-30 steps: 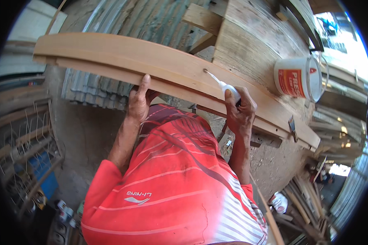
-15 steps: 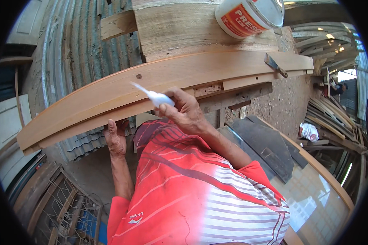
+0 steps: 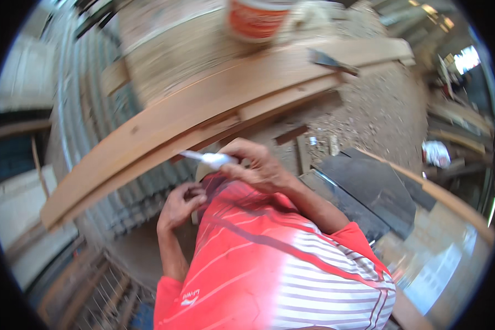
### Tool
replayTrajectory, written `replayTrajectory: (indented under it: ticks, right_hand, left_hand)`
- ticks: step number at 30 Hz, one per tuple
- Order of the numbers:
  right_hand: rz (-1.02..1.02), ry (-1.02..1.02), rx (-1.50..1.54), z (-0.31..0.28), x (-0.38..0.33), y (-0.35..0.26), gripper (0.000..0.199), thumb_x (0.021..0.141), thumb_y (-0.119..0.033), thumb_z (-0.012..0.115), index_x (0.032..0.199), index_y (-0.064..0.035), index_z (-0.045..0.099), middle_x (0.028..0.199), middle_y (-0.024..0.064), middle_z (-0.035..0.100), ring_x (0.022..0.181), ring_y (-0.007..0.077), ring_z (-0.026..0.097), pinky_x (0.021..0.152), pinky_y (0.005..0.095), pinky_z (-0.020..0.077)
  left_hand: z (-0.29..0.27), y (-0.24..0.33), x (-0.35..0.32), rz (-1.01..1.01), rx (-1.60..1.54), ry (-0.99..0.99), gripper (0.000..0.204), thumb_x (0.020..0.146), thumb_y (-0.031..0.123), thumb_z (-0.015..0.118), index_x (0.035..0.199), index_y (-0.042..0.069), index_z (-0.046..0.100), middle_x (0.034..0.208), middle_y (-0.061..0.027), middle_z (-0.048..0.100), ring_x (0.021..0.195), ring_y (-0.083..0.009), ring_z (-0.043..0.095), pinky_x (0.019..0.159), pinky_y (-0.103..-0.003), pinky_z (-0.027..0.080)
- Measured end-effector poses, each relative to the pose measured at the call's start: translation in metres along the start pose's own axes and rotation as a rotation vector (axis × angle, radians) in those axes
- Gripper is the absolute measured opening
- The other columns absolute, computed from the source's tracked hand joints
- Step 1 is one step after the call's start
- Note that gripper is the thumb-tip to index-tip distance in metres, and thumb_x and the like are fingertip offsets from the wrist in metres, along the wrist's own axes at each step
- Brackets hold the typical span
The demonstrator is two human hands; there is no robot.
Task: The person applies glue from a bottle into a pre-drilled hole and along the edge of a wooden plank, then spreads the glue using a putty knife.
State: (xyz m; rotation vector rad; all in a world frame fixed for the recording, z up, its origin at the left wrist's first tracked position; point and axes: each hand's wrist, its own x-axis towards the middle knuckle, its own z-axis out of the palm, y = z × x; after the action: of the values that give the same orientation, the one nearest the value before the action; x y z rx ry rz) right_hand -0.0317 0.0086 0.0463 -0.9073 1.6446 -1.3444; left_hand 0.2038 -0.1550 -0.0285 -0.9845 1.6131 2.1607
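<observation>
We hold a small white tube (image 3: pixel 212 160) in our right hand (image 3: pixel 258 168), fingers wrapped round its body, its thin nozzle pointing left toward the lower edge of the long curved wooden board (image 3: pixel 203 104). The nozzle tip lies just beside that edge; whether it touches we cannot tell, since the frame is blurred. Our left hand (image 3: pixel 180 204) sits lower, close to our red striped shirt (image 3: pixel 258 264), fingers curled inward and apart from the board; we cannot tell whether it pinches anything.

A narrower wooden strip (image 3: pixel 283 99) runs along the board's lower side. Farther up, an orange-and-white bucket (image 3: pixel 257 19) stands on the worktop (image 3: pixel 165 60), and a scraper (image 3: pixel 330 59) lies on the board toward its right end.

We judge the main risk to be aim: with only one hand near the board and nothing steadying it, the nozzle could wander off the edge and whatever the tube holds could smear the face or drip onto our shirt. Squeezing too hard would cause the same mess.
</observation>
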Motion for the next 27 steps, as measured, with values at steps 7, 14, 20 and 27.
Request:
replayTrajectory:
  ticks: [7,14,20,27]
  right_hand:
    - [0.067,0.177,0.169,-0.099,-0.088,0.032,0.029,0.098,-0.01,0.07,0.124,-0.0009,0.063,0.108,0.0065,0.069,0.102,0.0138,0.067,0.089,0.0297,0.057]
    - [0.055,0.348,0.103,-0.167,-0.164,0.051,0.029,0.095,-0.012,0.071,0.12,0.0,0.064,0.107,0.0083,0.069,0.098,0.0148,0.069,0.083,0.0304,0.0589]
    - [-0.088,0.457,-0.036,-0.197,-0.174,0.069,0.026,0.093,-0.006,0.073,0.118,-0.0031,0.068,0.106,0.0047,0.068,0.095,0.0125,0.065,0.085,0.0281,0.0528]
    - [-0.084,0.594,0.007,-0.201,-0.146,0.063,0.024,0.09,-0.007,0.075,0.113,-0.0031,0.069,0.099,0.0055,0.07,0.094,0.014,0.067,0.084,0.0299,0.0541]
  left_hand:
    - [0.13,0.035,0.03,0.037,0.05,-0.275,0.059,0.09,0.024,0.08,0.138,-0.001,0.056,0.118,-0.0114,0.069,0.105,-0.0173,0.066,0.093,-0.031,0.054]
    - [0.217,0.067,0.052,0.077,0.173,-0.525,0.067,0.091,0.031,0.079,0.146,0.003,0.052,0.123,-0.015,0.068,0.112,-0.0211,0.065,0.096,-0.035,0.055]
    - [0.242,0.082,0.06,0.174,0.287,-0.644,0.071,0.091,0.04,0.076,0.146,0.004,0.052,0.124,-0.0144,0.068,0.111,-0.0218,0.065,0.098,-0.037,0.053]
    - [0.221,0.103,0.076,0.157,0.164,-0.641,0.07,0.092,0.041,0.074,0.147,0.004,0.052,0.121,-0.0127,0.068,0.107,-0.0201,0.065,0.092,-0.034,0.054]
